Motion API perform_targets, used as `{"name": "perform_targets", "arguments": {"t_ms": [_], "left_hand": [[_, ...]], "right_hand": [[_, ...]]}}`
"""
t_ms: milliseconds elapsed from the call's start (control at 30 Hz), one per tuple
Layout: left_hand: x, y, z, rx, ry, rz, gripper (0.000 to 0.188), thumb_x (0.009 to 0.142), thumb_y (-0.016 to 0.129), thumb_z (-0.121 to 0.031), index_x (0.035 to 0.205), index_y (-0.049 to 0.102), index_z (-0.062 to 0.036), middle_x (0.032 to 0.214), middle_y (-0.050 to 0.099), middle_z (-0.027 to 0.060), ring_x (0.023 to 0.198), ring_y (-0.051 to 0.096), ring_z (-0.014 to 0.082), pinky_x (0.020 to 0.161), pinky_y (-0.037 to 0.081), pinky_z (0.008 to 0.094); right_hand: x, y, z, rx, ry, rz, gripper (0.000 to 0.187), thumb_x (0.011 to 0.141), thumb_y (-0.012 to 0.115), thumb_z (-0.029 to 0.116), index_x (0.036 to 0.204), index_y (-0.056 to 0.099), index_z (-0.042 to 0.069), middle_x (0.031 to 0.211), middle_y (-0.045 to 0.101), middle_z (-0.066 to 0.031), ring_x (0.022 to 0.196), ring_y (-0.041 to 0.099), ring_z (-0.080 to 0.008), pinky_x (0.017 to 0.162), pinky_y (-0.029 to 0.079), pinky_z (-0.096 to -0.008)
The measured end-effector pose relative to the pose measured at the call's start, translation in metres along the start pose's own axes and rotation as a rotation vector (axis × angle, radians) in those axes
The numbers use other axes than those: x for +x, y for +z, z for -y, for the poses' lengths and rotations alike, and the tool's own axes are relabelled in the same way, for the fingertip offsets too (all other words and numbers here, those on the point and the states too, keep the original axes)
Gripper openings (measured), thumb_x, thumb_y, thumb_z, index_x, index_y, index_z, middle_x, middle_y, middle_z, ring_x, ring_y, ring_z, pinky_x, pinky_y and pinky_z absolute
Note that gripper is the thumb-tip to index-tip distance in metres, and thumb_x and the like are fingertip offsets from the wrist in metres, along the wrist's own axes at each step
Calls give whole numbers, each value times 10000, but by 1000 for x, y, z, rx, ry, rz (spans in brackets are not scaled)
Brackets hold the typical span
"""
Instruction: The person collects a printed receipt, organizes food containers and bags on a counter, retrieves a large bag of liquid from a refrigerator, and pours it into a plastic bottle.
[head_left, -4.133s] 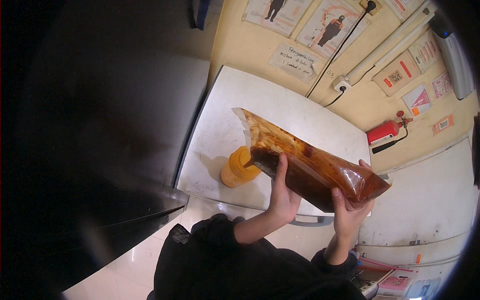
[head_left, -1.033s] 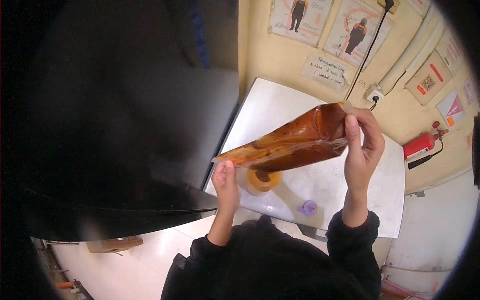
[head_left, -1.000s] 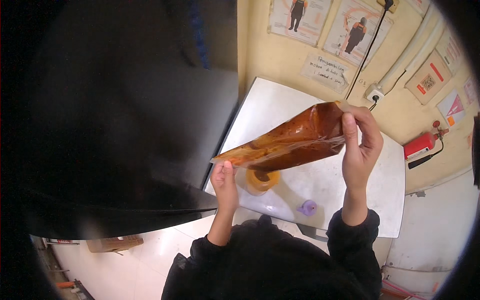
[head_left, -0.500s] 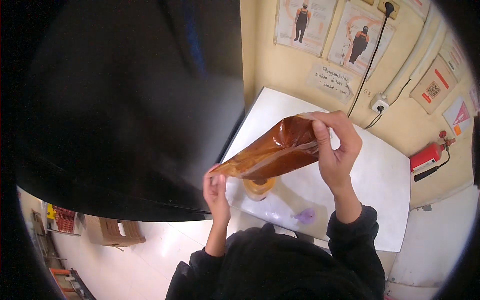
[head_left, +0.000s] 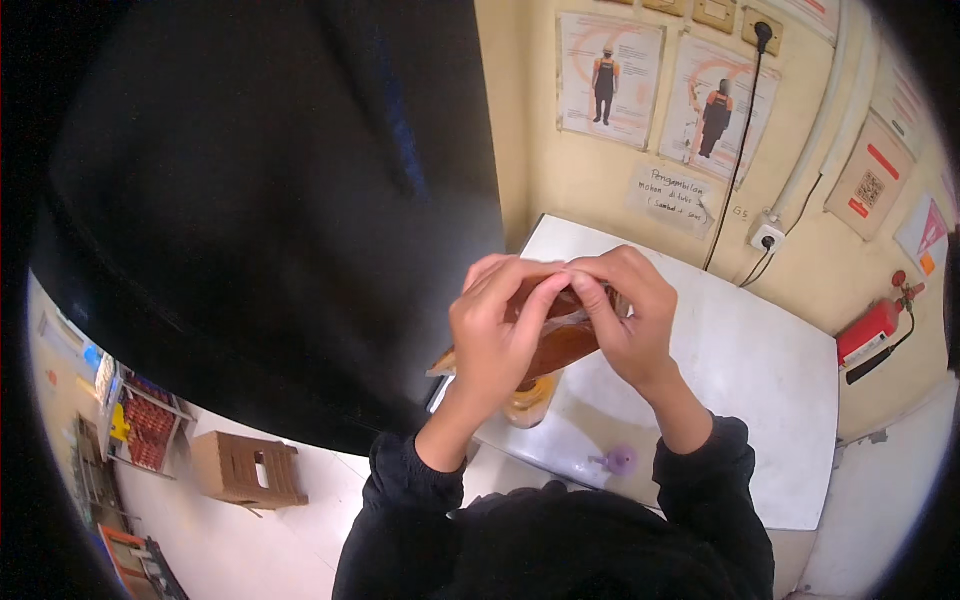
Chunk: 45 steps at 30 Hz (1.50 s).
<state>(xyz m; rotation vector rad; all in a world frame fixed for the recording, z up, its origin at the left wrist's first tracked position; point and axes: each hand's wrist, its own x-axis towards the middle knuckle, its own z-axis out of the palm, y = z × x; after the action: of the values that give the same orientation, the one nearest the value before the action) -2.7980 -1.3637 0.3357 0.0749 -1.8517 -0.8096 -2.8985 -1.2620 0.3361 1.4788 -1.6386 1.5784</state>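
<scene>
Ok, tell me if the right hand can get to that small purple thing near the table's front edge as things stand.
Probably yes, though not freely. The purple thing lies uncovered on the white table, just below the right hand, nothing between. But that hand and the left hand both grip the brown bag.

A clear plastic pouch filled with a reddish-brown sauce is held between both hands above a white table. Its upper end is pinched under the fingertips of the left hand and the right hand, which meet over it, so most of the pouch is hidden. The visible part slopes down and to the left, with its lower corner jutting out just beyond the left wrist. Directly beneath the left hand, an orange-yellow tub stands upright, partly hidden.
</scene>
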Motion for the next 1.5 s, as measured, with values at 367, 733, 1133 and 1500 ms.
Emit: {"name": "perform_targets", "arguments": {"t_ms": [367,733,1133,1500], "left_hand": [[2,0,10,75,194,31,5,769,680,-53,769,680,-48,797,701,40,683,650,147,920,394,391],[0,-2,18,211,288,29,53,749,700,-43,740,648,-50,683,666,36,619,621,145,934,380,409],[42,-6,-42,675,515,463,200,754,707,-256,851,648,-91,719,631,26,797,597,196,938,363,411],[54,-11,-27,749,856,660,205,736,707,-243,643,561,-132,554,475,-39,593,472,113,903,357,400]], "right_hand": [[-7,-15,-35,-53,-118,143,291,714,732,331,721,579,84,627,537,-43,569,531,-184,493,410,-289],[-8,-23,-57,-335,-407,105,350,708,714,351,600,488,107,523,460,-18,463,478,-179,424,374,-293],[-6,-34,-48,-154,-272,231,151,731,711,205,723,621,84,661,579,-35,616,561,-198,550,447,-309],[-16,-42,-58,-258,-337,217,184,739,712,234,692,593,102,637,543,-10,639,547,-171,577,456,-291]]}}
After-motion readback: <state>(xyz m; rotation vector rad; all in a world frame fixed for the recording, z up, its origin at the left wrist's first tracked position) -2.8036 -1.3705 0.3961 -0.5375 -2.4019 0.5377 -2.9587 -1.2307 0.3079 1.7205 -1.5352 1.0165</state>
